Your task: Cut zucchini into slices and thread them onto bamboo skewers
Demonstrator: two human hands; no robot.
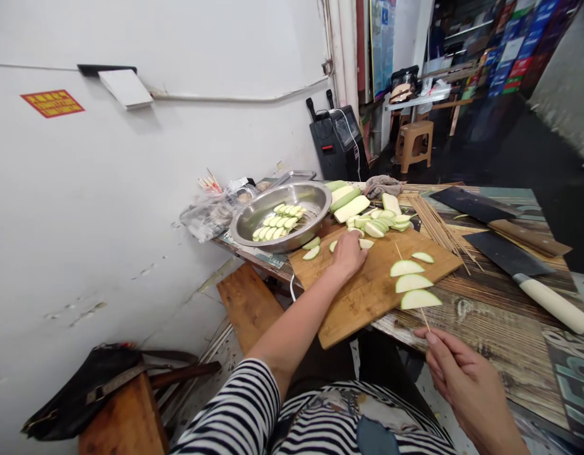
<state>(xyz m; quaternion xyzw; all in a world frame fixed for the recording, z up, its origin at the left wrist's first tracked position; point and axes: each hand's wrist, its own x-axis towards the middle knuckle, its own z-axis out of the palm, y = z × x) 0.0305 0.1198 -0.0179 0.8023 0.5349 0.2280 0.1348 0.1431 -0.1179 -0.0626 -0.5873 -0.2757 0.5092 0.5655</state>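
Note:
My right hand [467, 373] pinches the lower end of a thin wooden skewer [425, 319], held up over the table's front edge. Three half-round slices of a pale, green-skinned vegetable [409, 282], like zucchini, are threaded on it. My left hand [349, 254] is bent down over the cutting board [353, 309], its fingers closed at a vegetable slice [366, 243] whose end shows beside the thumb. Other loose slices [311, 253] lie near that hand, and one more slice [422, 257] lies by the skewer's tip. Behind them is a pile of cut slices [380, 222].
A steel basin [315, 218] with filled skewers [279, 222] stands left of the board. Bare skewers [437, 224] and two cleavers, one dark-handled [529, 235] and one white-handled [552, 302], lie at right. Vegetable halves [351, 207] and a cloth [383, 185] are behind.

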